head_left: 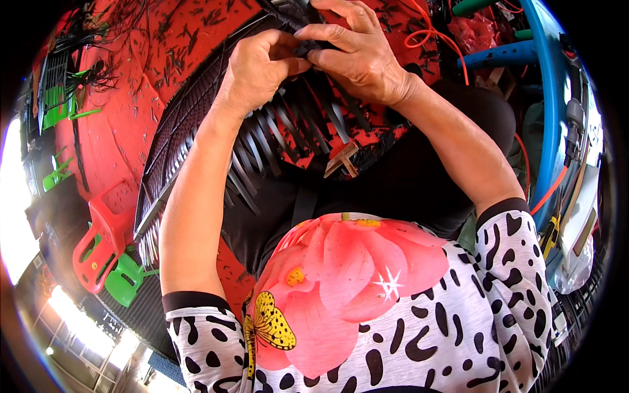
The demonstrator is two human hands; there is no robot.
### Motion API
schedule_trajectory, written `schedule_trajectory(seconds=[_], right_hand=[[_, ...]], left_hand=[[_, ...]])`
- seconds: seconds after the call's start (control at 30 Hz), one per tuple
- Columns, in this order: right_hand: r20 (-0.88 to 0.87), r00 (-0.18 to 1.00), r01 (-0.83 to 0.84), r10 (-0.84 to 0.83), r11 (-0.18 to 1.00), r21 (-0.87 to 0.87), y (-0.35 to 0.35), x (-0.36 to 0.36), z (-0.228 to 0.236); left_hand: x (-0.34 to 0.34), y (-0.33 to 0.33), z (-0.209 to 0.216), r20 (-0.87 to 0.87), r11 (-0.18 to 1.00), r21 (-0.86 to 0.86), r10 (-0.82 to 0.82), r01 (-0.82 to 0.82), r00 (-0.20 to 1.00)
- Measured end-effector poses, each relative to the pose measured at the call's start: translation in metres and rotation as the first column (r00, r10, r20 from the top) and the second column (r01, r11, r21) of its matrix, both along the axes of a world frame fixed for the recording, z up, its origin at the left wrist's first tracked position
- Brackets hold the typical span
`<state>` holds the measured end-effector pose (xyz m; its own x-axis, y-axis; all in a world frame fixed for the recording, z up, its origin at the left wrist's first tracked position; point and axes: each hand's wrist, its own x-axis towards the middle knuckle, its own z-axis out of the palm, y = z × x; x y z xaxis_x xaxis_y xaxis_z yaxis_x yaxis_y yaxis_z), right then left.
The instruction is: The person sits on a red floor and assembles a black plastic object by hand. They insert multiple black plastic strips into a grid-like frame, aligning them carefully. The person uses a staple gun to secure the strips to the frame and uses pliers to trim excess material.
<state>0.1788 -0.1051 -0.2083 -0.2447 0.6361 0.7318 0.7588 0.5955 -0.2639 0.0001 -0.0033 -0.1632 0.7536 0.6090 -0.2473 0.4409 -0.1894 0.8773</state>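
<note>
A dark woven panel (185,124) with a curved edge slants from the lower left up to my hands. Many loose flat black strips (262,141) hang from its near side over my lap. At the panel's upper end, my left hand (257,73) is closed, thumb and fingertips pinching a black strip. Close beside it, my right hand (363,57) pinches the same dark spot from the right, its upper fingers bent over the work. The fingertips nearly meet, and they hide most of the piece between them.
Black offcuts litter the red floor covering (111,141). A red plastic chair (98,245) and a green one (128,278) stand at the left. Farther right are a blue curved rim (549,124), a blue bar (501,56) and an orange cord (452,42). A wooden piece (342,160) lies near my lap.
</note>
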Motion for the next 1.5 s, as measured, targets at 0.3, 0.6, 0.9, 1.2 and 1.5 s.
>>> schedule_trajectory(seconds=[0.3,0.6,0.9,1.2,1.5], right_hand=[[0.038,0.998,0.047,-0.045,0.997,-0.065,-0.005,-0.006,0.012],[0.008,0.995,0.1,-0.1,0.995,0.008,-0.004,-0.012,0.013],[-0.024,0.991,0.13,-0.13,0.991,0.016,-0.003,-0.018,0.008],[0.026,0.997,0.069,-0.068,0.998,-0.011,-0.002,-0.005,0.012],[-0.017,0.994,0.109,-0.109,0.993,-0.041,-0.003,-0.01,0.015]], left_hand=[[-0.001,-0.003,-0.002,0.032,1.0,0.002,0.017,-0.017,0.999],[0.002,-0.005,0.001,-0.005,0.999,0.032,-0.021,0.021,1.0],[-0.004,0.004,-0.005,-0.06,0.997,0.049,-0.062,0.065,0.996],[-0.004,0.006,-0.008,-0.019,0.999,0.024,-0.048,0.048,0.999],[-0.003,0.007,-0.008,-0.023,0.998,0.053,-0.044,0.045,0.999]])
